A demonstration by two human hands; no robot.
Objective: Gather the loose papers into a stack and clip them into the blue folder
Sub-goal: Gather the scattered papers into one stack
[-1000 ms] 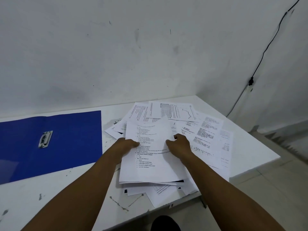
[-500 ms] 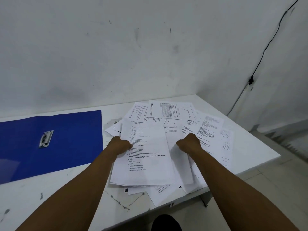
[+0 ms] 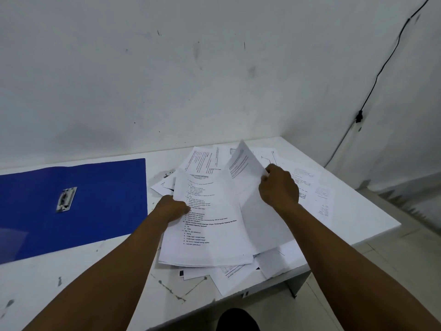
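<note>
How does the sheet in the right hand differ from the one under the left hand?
The sheet in the right hand is lifted and tilted off the pile; the sheet under the left hand lies flat on top of it. The lifted sheet curls, showing a mostly blank side toward the camera, while the flat one shows full lines of print. The right hand pinches its sheet by an edge; the left hand holds its sheet at the left edge. Both are white printed pages.
</note>
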